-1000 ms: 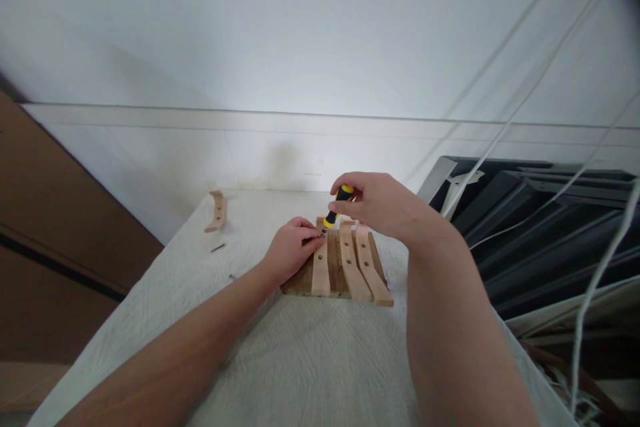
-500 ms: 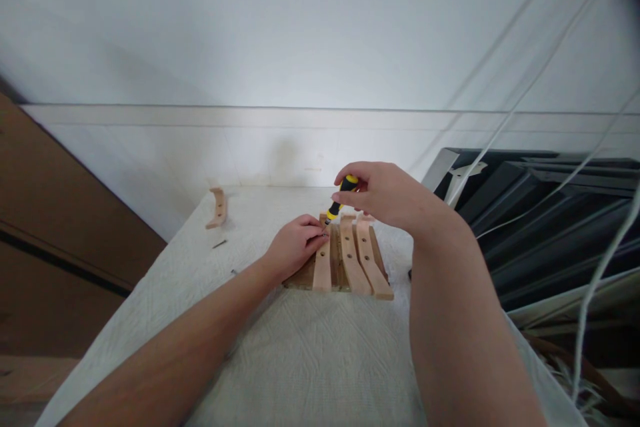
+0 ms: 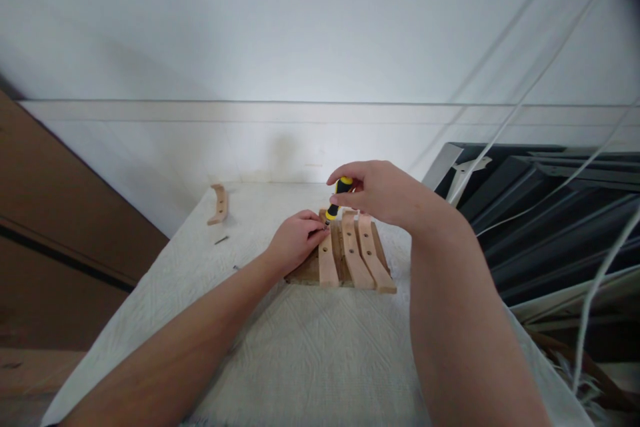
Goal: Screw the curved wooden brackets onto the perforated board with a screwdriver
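My right hand (image 3: pixel 373 193) grips a black and yellow screwdriver (image 3: pixel 339 200), tilted with its tip down at the leftmost wooden hook (image 3: pixel 327 265). My left hand (image 3: pixel 296 240) pinches at the screwdriver's tip, on what looks like a small screw (image 3: pixel 327 229) mostly hidden by the fingers. Under the hook lies a brown wooden board (image 3: pixel 306 272). Two more pale wooden hooks, a middle one (image 3: pixel 356 260) and a right one (image 3: pixel 373 260), lie side by side across it, each showing dark holes.
On the white cloth (image 3: pixel 300 353) at the left lie another wooden hook (image 3: pixel 221 203), a loose screw (image 3: pixel 221 239) and a small metal piece (image 3: pixel 237 267) beside my left forearm. Dark metal panels (image 3: pixel 550 213) and a white cable (image 3: pixel 525 93) stand at the right. A wall (image 3: pixel 300 147) rises behind.
The leftmost hook has turned slightly, its near end swinging to the right. The screwdriver stands a little more upright, its handle shifted left with my right hand.
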### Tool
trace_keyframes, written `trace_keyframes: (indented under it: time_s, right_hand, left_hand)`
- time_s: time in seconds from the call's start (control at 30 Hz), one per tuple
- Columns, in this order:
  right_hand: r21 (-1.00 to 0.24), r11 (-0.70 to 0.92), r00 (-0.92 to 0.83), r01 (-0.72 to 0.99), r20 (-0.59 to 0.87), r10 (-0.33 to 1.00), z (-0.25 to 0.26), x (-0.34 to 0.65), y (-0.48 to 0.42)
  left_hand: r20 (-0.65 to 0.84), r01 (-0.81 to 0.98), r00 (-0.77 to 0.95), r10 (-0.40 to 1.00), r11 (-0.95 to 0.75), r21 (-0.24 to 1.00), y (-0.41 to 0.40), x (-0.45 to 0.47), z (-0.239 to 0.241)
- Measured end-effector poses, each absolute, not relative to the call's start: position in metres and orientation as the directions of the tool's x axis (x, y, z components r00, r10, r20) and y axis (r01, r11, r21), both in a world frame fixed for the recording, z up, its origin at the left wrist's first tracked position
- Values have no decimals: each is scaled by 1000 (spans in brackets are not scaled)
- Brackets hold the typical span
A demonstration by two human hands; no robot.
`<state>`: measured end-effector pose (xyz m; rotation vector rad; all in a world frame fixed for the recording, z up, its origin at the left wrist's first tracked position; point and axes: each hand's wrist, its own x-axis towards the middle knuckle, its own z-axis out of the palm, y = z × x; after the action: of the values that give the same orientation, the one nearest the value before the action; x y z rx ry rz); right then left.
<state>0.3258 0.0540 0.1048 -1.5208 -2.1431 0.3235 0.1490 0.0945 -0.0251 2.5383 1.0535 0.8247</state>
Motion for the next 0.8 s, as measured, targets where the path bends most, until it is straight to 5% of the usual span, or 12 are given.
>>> trace_keyframes:
  time_s: [0.8]
  right_hand:
    - [-430,361,-261,828,275,925,105,328,54]
  left_hand:
    - [442,538,607,660,-751,383,95,148,-29]
